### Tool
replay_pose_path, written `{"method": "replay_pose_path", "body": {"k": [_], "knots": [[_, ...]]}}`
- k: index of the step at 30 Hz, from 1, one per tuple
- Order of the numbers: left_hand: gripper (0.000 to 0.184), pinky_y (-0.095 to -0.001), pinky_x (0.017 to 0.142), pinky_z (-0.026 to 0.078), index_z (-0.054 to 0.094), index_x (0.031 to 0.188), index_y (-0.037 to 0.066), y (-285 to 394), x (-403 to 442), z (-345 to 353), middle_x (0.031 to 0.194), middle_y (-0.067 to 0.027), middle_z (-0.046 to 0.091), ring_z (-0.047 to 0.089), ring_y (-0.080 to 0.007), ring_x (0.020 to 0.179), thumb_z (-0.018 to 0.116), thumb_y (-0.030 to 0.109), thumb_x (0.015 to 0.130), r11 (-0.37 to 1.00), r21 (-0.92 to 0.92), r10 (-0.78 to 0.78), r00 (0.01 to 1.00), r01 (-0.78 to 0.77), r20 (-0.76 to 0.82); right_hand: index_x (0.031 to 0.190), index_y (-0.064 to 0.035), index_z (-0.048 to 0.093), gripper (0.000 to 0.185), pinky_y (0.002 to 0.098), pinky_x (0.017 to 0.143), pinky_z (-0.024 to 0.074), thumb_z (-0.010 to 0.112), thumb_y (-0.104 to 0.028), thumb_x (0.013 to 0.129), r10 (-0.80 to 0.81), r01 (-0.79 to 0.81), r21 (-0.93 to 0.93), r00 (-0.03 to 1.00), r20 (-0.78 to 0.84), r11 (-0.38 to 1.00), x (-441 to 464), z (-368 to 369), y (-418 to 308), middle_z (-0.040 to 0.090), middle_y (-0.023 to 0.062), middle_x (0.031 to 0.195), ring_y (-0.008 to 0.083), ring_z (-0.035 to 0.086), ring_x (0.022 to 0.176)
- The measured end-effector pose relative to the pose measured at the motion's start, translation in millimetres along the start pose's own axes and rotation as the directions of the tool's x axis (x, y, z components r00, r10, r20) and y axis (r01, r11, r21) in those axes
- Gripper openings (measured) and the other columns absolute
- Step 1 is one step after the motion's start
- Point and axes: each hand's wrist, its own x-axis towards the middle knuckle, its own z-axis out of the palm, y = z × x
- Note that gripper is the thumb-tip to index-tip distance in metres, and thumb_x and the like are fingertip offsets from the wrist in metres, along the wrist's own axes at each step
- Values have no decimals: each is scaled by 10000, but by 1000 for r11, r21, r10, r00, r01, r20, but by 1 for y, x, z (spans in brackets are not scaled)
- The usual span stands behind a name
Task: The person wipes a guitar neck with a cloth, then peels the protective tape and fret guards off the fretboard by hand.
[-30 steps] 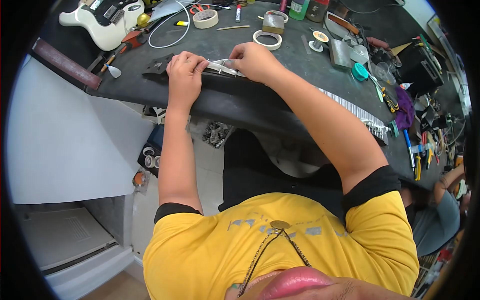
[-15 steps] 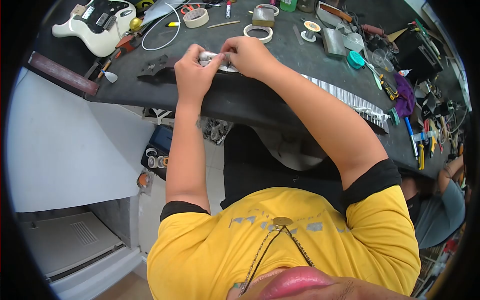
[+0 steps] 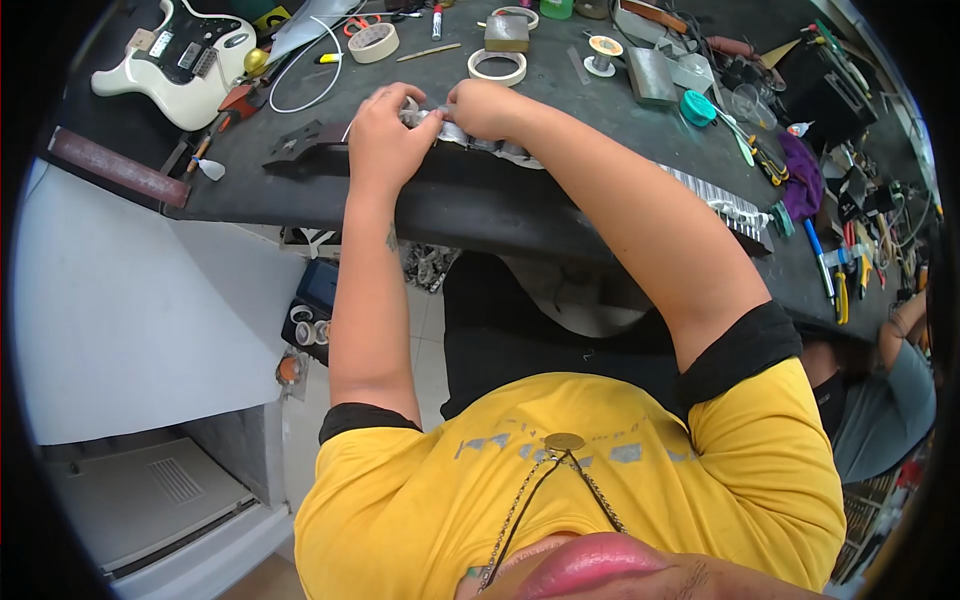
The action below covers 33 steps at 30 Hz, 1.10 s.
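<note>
A long dark guitar neck (image 3: 300, 143) lies along the bench's front edge, its headstock to the left. Crumpled whitish strips (image 3: 505, 150) cover part of its middle, and a silvery slotted stretch (image 3: 705, 192) shows toward its right end. My left hand (image 3: 390, 130) is over the neck, thumb and fingers pinched on whitish material. Close beside it, my right hand (image 3: 485, 108) has its fingers curled at the same material. What lies between the fingertips is small and partly hidden.
On the dark bench (image 3: 420, 205) are a white guitar body (image 3: 185, 85), tape rolls (image 3: 497, 67), a metal block (image 3: 506, 33), a solder spool (image 3: 603, 55) and a purple cloth (image 3: 800, 175). Another person's sleeve (image 3: 885, 420) shows at the right.
My left hand has shifted right along the neck, closer to my right hand, and its fingers have curled. More crumpled whitish material shows beside my right hand. The view has shifted slightly.
</note>
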Motion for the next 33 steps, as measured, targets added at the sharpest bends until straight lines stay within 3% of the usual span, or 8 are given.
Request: {"method": "replay_pose_path", "body": {"k": [2, 5, 8, 12, 15, 21, 24, 33], "knots": [[444, -439, 896, 596, 758, 1283, 107, 11, -2, -5, 1101, -117, 825, 784, -324, 977, 843, 264, 877, 976, -86, -187, 970, 202, 153, 1184, -57, 847, 403, 526, 898, 638, 708, -424, 1096, 13, -13, 31, 1000, 0, 999, -1, 3, 2, 813, 231, 1156, 433, 786, 1026], [378, -457, 913, 587, 750, 1251, 107, 7, -7, 1, 1103, -122, 817, 777, -359, 996, 815, 228, 899, 982, -6, -186, 975, 188, 124, 1199, -56, 853, 425, 515, 884, 626, 735, -444, 1073, 40, 3, 197, 976, -214, 980, -6, 0, 2, 822, 215, 1128, 402, 796, 1020], [308, -483, 900, 580, 732, 1225, 93, 8, -12, 2, 1068, -143, 806, 767, -384, 977, 783, 195, 939, 991, -6, -133, 990, 133, 45, 1200, 9, 814, 484, 440, 764, 566, 717, -451, 1086, 114, -104, 317, 993, -13, 943, -13, -11, 18, 780, 142, 954, 214, 714, 867], [244, -511, 885, 569, 707, 1196, 66, 6, -15, -1, 1048, -172, 795, 761, -397, 970, 754, 173, 982, 990, -22, -140, 988, 141, 71, 1118, -21, 839, 351, 418, 774, 560, 830, -354, 1010, -47, 41, 293, 999, 15, 955, -18, -13, 20, 796, 103, 940, 203, 712, 863], [231, -519, 881, 562, 700, 1196, 64, 7, -14, -1, 1057, -189, 790, 759, -407, 964, 745, 172, 996, 989, -8, -149, 985, 150, 85, 1136, -21, 837, 317, 414, 828, 567, 855, -301, 991, 49, -44, 260, 999, -16, 965, -26, -14, 8, 813, 112, 967, 213, 729, 897], [225, -524, 899, 549, 698, 1197, 74, 6, -16, 2, 1060, -189, 791, 763, -416, 981, 738, 174, 999, 994, 32, -110, 991, 108, 70, 1167, -9, 831, 395, 426, 884, 572, 799, -382, 1039, -11, 14, 221, 1000, -17, 975, -23, -17, 16, 827, 134, 1053, 218, 745, 970], [230, -527, 916, 545, 696, 1201, 76, 7, -16, -2, 1067, -182, 792, 761, -416, 1002, 736, 173, 997, 993, 25, -117, 989, 115, 89, 1189, -8, 832, 438, 425, 906, 575, 773, -421, 1056, 95, -108, 217, 993, 70, 970, -27, -23, 26, 830, 141, 1100, 239, 756, 1010], [242, -527, 936, 537, 696, 1214, 83, 7, -17, 1, 1078, -171, 790, 753, -406, 1022, 737, 175, 994, 993, 39, -113, 990, 110, 88, 1115, -16, 819, 461, 439, 871, 559, 757, -470, 1065, 88, -88, 209, 996, 11, 974, -33, -22, 28, 798, 141, 990, 268, 738, 940]]}}
